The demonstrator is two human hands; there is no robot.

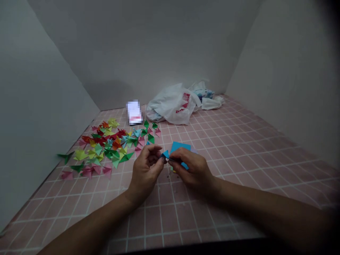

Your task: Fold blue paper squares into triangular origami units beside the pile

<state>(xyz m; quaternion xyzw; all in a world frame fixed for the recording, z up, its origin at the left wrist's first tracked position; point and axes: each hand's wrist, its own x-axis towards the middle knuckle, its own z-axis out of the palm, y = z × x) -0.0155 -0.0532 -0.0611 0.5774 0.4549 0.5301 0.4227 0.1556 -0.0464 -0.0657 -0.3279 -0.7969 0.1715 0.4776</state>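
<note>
Between my two hands is a small blue folded paper [165, 154], raised a little above the pink checked cloth. My left hand [146, 166] pinches its left side between thumb and fingers. From the right, my right hand [192, 166] grips the paper's other end with thumb and forefinger. Partly hidden behind the right hand lies a stack of square blue paper [181, 145], with a bit of yellow and green showing at its lower edge. Left of my hands spreads a pile of folded paper pieces [111, 153] in red, green, yellow, pink and blue.
A phone with a lit, blurred screen [134, 112] stands behind the pile. Beside it sits a crumpled white plastic bag [172, 104], with more packaging [211, 101] to its right. Pale walls [159, 46] close off the back and both sides of the checked cloth [252, 148].
</note>
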